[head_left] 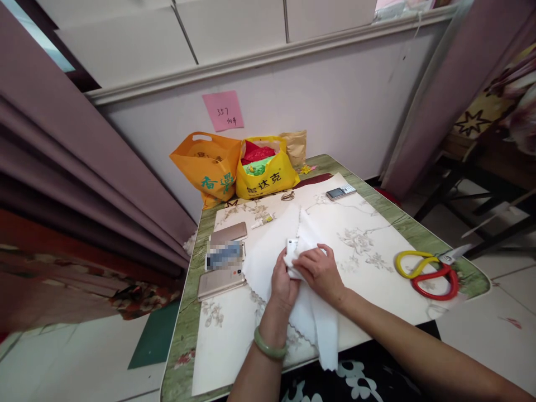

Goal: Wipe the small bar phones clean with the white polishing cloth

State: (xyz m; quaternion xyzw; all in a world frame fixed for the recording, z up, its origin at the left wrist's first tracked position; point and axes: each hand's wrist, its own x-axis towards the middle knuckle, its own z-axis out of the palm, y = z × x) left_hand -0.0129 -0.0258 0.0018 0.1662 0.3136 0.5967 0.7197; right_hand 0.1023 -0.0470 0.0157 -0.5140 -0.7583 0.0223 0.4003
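A piece of white cloth (272, 245) with a zigzag edge lies over the middle of the table and hangs off its near edge. My left hand (282, 282), with a green bangle on the wrist, is closed on a bunched part of the cloth. My right hand (320, 271) is pressed against the same bunch from the right, fingers curled on it. A small white folded bit with a dark mark (292, 245) sticks up just above both hands.
The table (419, 223) carries two phones (228, 233) (220, 282) at left, another phone (340, 192) at the back, yellow and red scissors (431, 271) at right, and an orange bag (209, 167) and yellow bag (266, 176) against the wall. Curtains hang at left.
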